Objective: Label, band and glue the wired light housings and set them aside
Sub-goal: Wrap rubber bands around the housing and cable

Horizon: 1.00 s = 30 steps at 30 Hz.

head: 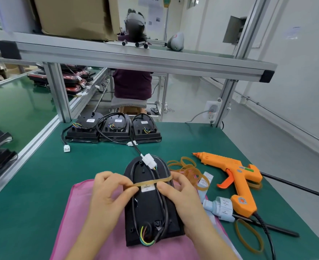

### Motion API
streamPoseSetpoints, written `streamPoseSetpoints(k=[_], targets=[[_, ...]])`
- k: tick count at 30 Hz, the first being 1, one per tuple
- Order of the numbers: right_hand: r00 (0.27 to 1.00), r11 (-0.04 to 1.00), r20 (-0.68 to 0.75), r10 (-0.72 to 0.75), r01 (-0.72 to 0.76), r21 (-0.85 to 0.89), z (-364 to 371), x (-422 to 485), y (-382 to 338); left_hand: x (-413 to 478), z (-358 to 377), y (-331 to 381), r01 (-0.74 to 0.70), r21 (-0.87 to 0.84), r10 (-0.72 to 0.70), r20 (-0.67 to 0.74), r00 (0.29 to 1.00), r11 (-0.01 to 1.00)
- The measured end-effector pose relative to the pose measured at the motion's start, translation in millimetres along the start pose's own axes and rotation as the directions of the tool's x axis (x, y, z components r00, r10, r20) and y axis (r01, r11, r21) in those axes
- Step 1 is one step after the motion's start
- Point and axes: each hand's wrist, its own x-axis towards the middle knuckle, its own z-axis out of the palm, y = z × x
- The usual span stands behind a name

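Observation:
A black light housing [147, 209] lies back-up on a pink cloth [91, 222], with its black cable looped along it and a white connector [148, 160] at the far end. A white label [148, 188] is stuck on its back. A tan rubber band [151, 182] stretches across the housing over the cable. My left hand [109, 192] pinches the band's left end. My right hand [181, 192] holds the housing's right edge with the thumb on the band. Three labelled housings [115, 128] stand in a row at the table's far side.
An orange glue gun [235, 175] lies to the right, with its black cord trailing toward me. Loose rubber bands [188, 166] and a label strip roll [222, 207] lie beside it. Black glue sticks [290, 183] lie further right. A conveyor [14, 109] runs on the left. A person sits beyond the frame.

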Motion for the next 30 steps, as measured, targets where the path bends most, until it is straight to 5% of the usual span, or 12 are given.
streamPoseSetpoints(k=[5, 8, 14, 18, 21, 25, 30], targets=[[0.993, 0.991, 0.025, -0.112, 0.113, -0.065, 14.9, -6.1, -3.5, -4.4, 4.5, -5.4, 0.202, -0.321, -0.195, 0.055, 0.979, 0.925], [0.981, 0.966, 0.000, -0.192, 0.189, -0.177, 16.5, -6.9, -4.9, -8.6, 11.5, -4.0, 0.335, -0.638, -0.330, 0.132, 0.935, 0.693], [0.976, 0.953, 0.079, -0.202, 0.214, -0.216, 14.5, -15.4, -10.9, -9.5, 25.0, 8.6, 0.497, -0.742, -0.498, 0.254, 0.829, 0.450], [0.984, 0.995, 0.173, -0.049, 0.064, -0.081, 3.2, -8.8, -24.6, -13.6, 27.4, 14.7, 0.662, -0.708, -0.555, 0.456, 0.696, 0.247], [0.966, 0.995, 0.252, -0.055, 0.073, -0.063, -5.3, -4.3, -23.9, -13.9, 26.9, 12.2, 0.708, -0.657, -0.571, 0.488, 0.660, 0.258], [0.947, 0.988, 0.294, -0.126, 0.148, -0.053, -11.5, 3.0, -19.3, -13.1, 23.0, 5.7, 0.700, -0.600, -0.607, 0.405, 0.683, 0.388], [0.933, 0.983, 0.311, -0.183, 0.179, 0.042, -13.5, 7.7, -13.0, -12.8, 23.5, 4.3, 0.689, -0.589, -0.596, 0.393, 0.700, 0.422]])
